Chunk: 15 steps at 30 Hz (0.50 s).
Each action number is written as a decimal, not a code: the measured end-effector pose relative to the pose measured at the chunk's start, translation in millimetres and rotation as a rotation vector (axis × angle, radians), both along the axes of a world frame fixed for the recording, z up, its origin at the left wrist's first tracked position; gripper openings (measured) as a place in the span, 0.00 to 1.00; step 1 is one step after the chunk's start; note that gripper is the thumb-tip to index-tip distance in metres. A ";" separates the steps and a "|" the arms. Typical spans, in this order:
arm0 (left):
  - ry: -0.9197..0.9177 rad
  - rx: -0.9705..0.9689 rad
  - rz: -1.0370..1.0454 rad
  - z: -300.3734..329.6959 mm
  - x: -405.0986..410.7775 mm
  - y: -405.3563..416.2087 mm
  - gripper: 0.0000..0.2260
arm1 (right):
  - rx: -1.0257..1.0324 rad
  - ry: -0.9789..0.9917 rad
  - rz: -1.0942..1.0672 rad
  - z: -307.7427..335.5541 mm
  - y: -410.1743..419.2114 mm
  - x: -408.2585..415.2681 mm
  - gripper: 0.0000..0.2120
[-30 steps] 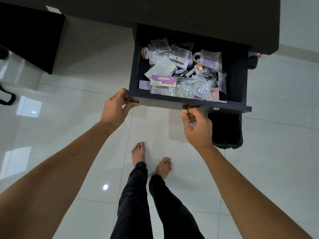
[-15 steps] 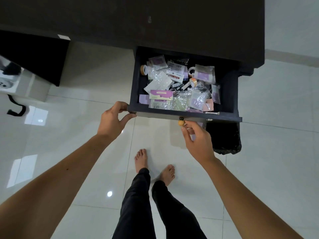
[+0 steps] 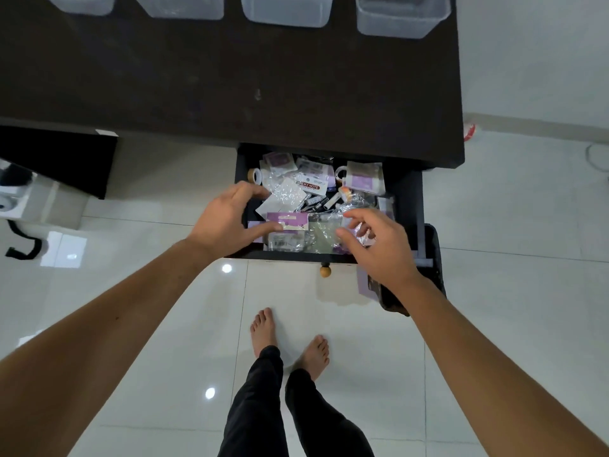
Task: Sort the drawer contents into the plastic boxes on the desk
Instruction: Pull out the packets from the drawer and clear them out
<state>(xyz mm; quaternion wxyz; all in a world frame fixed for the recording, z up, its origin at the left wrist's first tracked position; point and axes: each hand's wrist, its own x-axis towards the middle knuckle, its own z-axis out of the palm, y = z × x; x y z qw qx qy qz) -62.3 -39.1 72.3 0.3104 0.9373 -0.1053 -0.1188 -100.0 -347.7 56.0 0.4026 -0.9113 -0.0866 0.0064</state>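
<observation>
**Inspector:** Four plastic boxes [image 3: 283, 9] stand in a row along the far edge of the desk [image 3: 230, 77], each cut off by the top of the frame. What I can see of their insides shows nothing in them. Your side?

**Assistant:** The drawer [image 3: 408, 206] is pulled out from under the desk's near edge, towards its right end. It is crowded with small clear packets, purple-backed cards and a few rolls of tape, all overlapping.

**Inspector:** Anything you can read?

**Assistant:** A sticky note pack [image 3: 309, 186] near the middle, red label facing up. A tape roll [image 3: 255, 174] lies at the far left corner, and a purple card [image 3: 287, 221] lies towards the near left.

**Inspector:** Left hand?

**Assistant:** The left hand [image 3: 224, 222] sits over the drawer's left wall, fingers spread and loosely bent. The thumb tip lies on or just over the purple card; I cannot tell whether it touches. It grips nothing.

**Inspector:** Right hand?

**Assistant:** The right hand [image 3: 379, 245] hovers over the near right corner, fingers loosely curled above the clear packets [image 3: 321, 237]. It holds nothing that I can see; contact with the packets cannot be judged.

**Inspector:** The front?

**Assistant:** A round wooden knob [image 3: 325, 271] sticks out from the drawer front, between the two hands, touched by neither. Below it are white floor tiles [image 3: 164, 341] and the person's bare feet [image 3: 263, 328].
</observation>
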 end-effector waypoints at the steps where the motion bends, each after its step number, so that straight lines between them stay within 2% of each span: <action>1: 0.010 0.020 -0.047 -3.9 7.1 -8.7 0.31 | -0.049 0.042 0.019 -2.5 -2.4 7.9 0.18; 5: 0.114 0.115 -0.197 -21.9 29.6 -38.2 0.33 | -0.235 0.231 0.116 -11.6 -7.3 31.7 0.25; 10: 0.227 0.187 -0.232 -43.3 36.8 -52.0 0.37 | -0.243 0.404 0.129 -18.6 -0.5 47.2 0.31; 12: 0.228 0.164 -0.196 -46.4 36.4 -51.7 0.36 | -0.238 0.409 0.120 -22.4 0.6 49.7 0.26; 15: 0.219 0.108 -0.170 -46.9 36.8 -48.3 0.32 | -0.191 0.376 0.100 -24.5 -0.9 49.8 0.11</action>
